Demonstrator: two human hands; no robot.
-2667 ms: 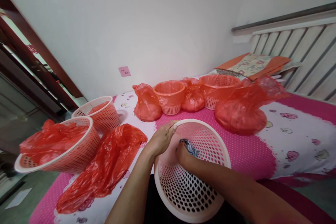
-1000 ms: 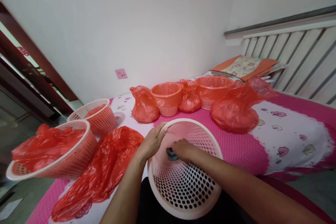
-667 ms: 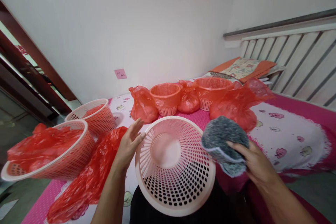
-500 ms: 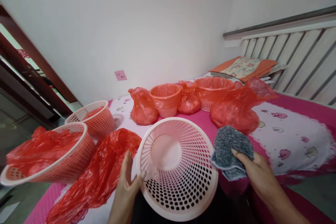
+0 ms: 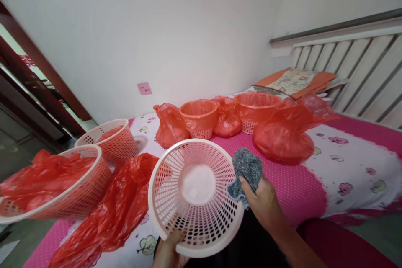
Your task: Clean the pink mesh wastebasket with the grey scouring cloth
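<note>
A pale pink plastic basket [image 5: 197, 184] with perforated sides is tilted so its open mouth faces me. My left hand [image 5: 171, 249] grips its near-left rim, thumb inside and the other fingers hidden beneath. In my right hand [image 5: 262, 201] is a bunched grey-blue cloth [image 5: 247, 171], pressed against the basket's right rim. To the left of the basket lies a crumpled red plastic bag [image 5: 116, 205] on the flowered cloth.
Two pink baskets [image 5: 108, 138] with red bags in them stand at the left. Along the wall are bag-lined baskets [image 5: 199, 113] and several tied red bags [image 5: 282, 142]. Folded fabric [image 5: 295, 81] lies by the radiator [image 5: 361, 75] at the right.
My left hand has moved from beside the basket's left rim to grip its lower edge. My right hand has brought the cloth leftward onto the right rim. The basket has shifted slightly left.
</note>
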